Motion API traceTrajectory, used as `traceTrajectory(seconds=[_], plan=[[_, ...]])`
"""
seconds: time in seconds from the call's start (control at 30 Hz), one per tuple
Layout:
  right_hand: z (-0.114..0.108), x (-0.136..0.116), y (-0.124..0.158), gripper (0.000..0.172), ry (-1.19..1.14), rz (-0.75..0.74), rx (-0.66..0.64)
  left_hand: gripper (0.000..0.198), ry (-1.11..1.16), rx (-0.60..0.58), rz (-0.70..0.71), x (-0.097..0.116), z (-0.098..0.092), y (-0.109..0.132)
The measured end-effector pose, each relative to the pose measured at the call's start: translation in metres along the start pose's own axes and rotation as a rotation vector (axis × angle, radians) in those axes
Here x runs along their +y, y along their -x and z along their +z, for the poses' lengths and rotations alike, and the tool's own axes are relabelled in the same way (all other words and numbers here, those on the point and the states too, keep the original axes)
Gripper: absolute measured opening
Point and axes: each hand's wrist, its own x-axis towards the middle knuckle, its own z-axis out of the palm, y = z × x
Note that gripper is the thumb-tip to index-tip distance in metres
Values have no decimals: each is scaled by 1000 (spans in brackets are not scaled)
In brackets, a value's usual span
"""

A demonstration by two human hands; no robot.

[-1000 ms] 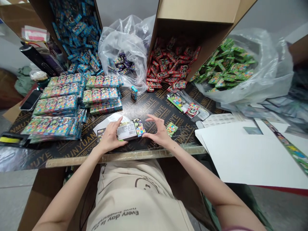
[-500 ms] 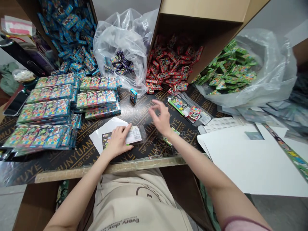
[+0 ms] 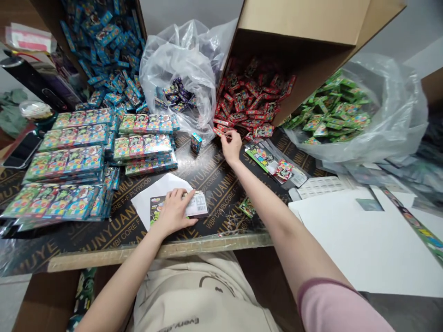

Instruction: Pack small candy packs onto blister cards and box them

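My left hand (image 3: 176,213) lies flat with its fingers spread over a black printed card in a clear sleeve (image 3: 198,204), covering much of it. A white sheet (image 3: 142,199) sticks out from under the card. My right hand (image 3: 231,148) reaches to the front of the red heap, thumb and fingers pinched at a small red box (image 3: 218,132) that they partly hide. A lone small blue box (image 3: 195,143) stands upright to the left of my right hand. Below my right forearm lies a small green packet (image 3: 247,207).
Red boxes (image 3: 256,103) fill a tipped carton; green packets (image 3: 332,115) and purple ones (image 3: 178,92) sit in clear bags. Blue boxes (image 3: 114,55) are heaped back left. Stacked wrapped packs (image 3: 67,161) stand left. Flat sleeves (image 3: 273,161) and white card sheets (image 3: 349,240) lie right.
My right hand has moved forward from over the bare tabletop to the red heap, and its fingers have come together at a small red box. My left hand stays on the card.
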Motion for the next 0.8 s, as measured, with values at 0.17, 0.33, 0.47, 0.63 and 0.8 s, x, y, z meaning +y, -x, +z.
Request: traceTrajectory(seconds=[0.17,0.33,0.47,0.63,0.8], plan=[[-78,-48,63,42,-286,-58,-235,68,351,340,-162,11,-16,-3],[-120,-84,131,48,-372,-58,-728,39,1093,37,-325,42,-35,-2],[-135,-84,160,74,-382,-259,-601,40,1354,79,-453,53,-33,9],[-144,-84,185,79,-167,-535,-524,46,1188,81,-417,47,-28,22],[-141,-69,189,64,-59,-473,-341,62,343,86,-131,22,-24,24]])
